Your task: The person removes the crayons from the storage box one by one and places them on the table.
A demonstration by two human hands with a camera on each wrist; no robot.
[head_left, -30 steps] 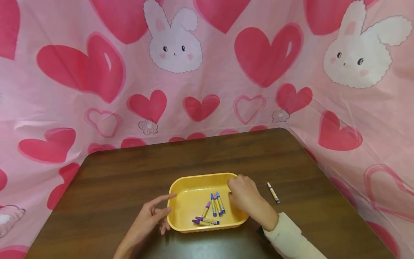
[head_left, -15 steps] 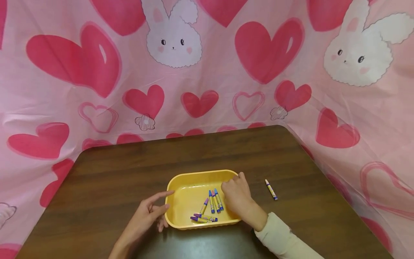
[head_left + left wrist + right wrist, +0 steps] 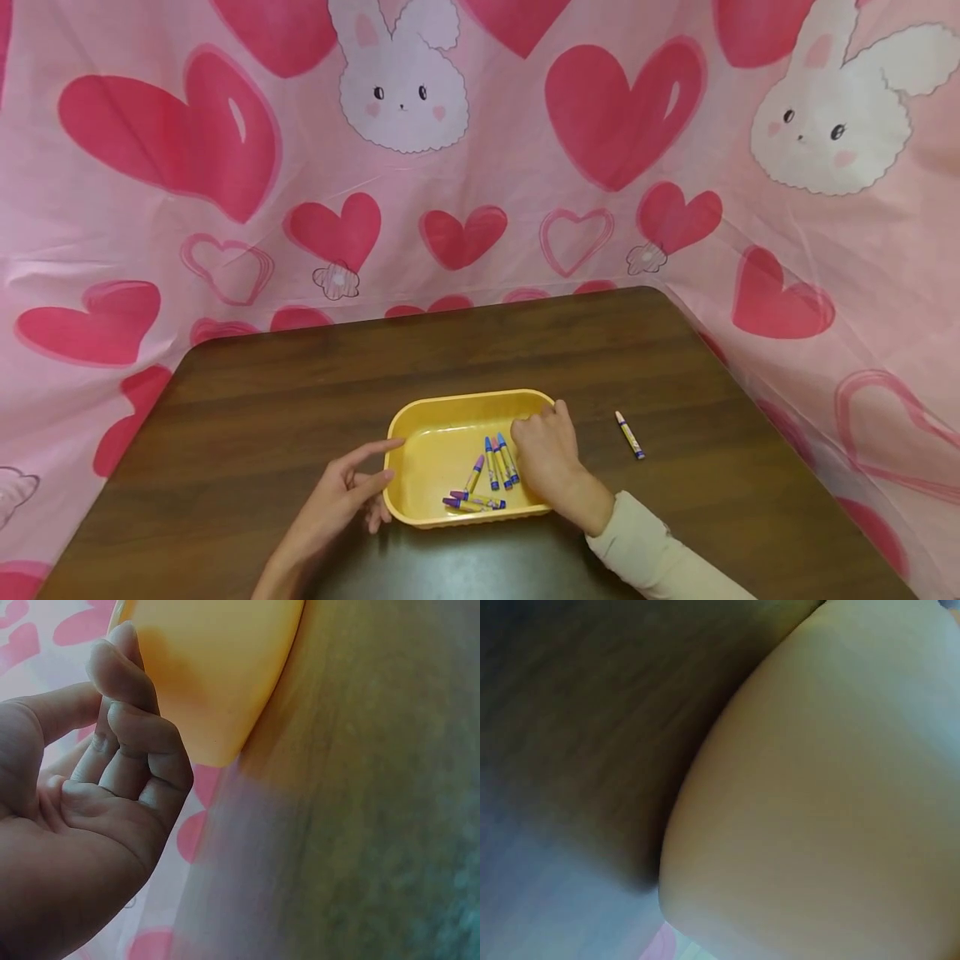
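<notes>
Head view: left hand point(image 3: 341, 500), fingers loosely spread, steadies the yellow tray point(image 3: 420, 433) on the tabletop point(image 3: 300, 392); right hand point(image 3: 546, 458) curls over the crayons point(image 3: 491, 475) inside, its grip hidden. One stray crayon point(image 3: 630, 434) lies well right. Left wrist view: fingertips point(image 3: 120, 652) touch the tray wall, bracing it. Right wrist view: only tray point(image 3: 832, 795), blurred.

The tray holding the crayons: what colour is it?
The tray is yellow, clearest in the head view.

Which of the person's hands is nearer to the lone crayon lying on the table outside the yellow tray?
Right. The right hand is over the tray's right side, left of the lone crayon; the left hand sits beyond the tray's far side.
</notes>
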